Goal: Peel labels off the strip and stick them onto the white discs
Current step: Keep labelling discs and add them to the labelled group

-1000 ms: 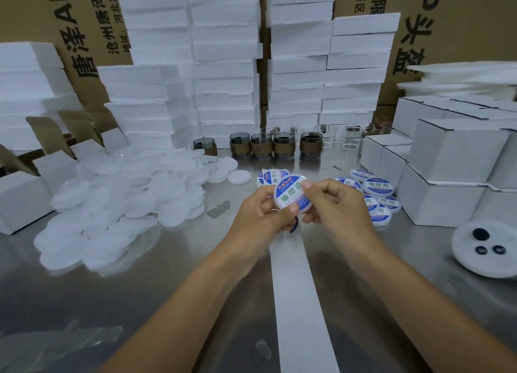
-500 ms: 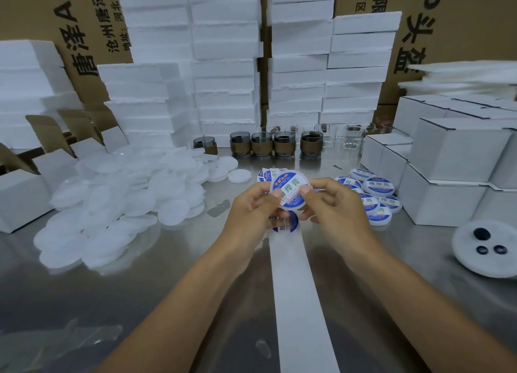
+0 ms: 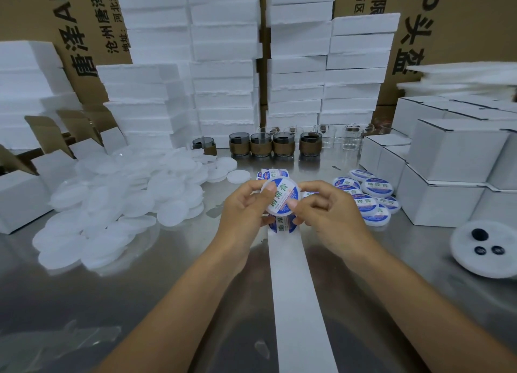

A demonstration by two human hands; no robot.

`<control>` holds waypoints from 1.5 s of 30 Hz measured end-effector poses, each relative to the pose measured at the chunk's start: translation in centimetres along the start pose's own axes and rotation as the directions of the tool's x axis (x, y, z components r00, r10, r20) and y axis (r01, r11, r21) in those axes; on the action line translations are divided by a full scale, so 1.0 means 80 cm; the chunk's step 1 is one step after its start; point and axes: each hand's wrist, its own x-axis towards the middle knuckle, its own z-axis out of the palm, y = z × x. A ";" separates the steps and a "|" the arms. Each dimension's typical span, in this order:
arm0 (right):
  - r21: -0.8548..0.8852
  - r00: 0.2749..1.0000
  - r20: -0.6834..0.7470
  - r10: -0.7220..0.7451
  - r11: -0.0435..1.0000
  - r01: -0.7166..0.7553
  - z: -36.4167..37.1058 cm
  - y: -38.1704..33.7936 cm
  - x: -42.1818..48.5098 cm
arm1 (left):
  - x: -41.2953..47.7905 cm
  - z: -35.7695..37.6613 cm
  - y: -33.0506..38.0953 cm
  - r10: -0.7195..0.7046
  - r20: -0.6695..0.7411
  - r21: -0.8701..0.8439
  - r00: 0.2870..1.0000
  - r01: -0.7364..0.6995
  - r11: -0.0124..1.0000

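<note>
Both hands hold one white disc (image 3: 280, 195) with a round blue-and-white label on it, above the table's middle. My left hand (image 3: 242, 211) grips its left edge, thumb on the label. My right hand (image 3: 326, 209) grips its right edge, thumb pressing the label's lower part. Under the hands the white backing strip (image 3: 296, 294) runs toward me, with one label (image 3: 280, 227) still on it. More of the labelled strip (image 3: 272, 174) lies behind the hands. A heap of bare white discs (image 3: 117, 204) spreads at left. Several labelled discs (image 3: 369, 196) lie at right.
Stacks of white foam blocks (image 3: 223, 73) and cardboard cartons stand at the back. Dark and clear glass cups (image 3: 282, 144) line up before them. White boxes (image 3: 453, 174) fill the right side, open boxes (image 3: 25, 193) the left. A white foam disc with black rings (image 3: 484, 249) lies at right.
The held disc has tilted and shifted slightly farther from me. My thumbs have moved onto the label's face, and a label on the strip now shows below the hands.
</note>
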 end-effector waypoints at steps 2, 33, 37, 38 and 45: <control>-0.012 0.999 -0.041 0.007 1.000 -0.007 -0.004 0.001 0.003 | 0.001 0.000 0.000 -0.013 -0.007 -0.014 1.000 0.013 1.000; -0.231 0.786 -0.615 -0.063 0.967 -0.104 -0.060 0.024 0.013 | 0.017 -0.105 -0.015 0.120 -0.458 0.767 0.881 0.324 0.554; -0.297 0.846 -0.516 -0.132 0.954 -0.032 -0.051 0.022 0.007 | 0.015 -0.110 -0.015 0.115 -0.451 0.763 0.885 0.315 0.565; -0.309 0.858 -0.494 -0.141 0.951 -0.021 -0.049 0.021 0.005 | 0.015 -0.112 -0.015 0.117 -0.448 0.767 0.886 0.314 0.560; -0.339 0.889 -0.417 -0.190 0.940 0.042 -0.043 0.024 0.005 | 0.013 -0.106 -0.012 0.217 -0.411 0.801 0.885 0.238 0.549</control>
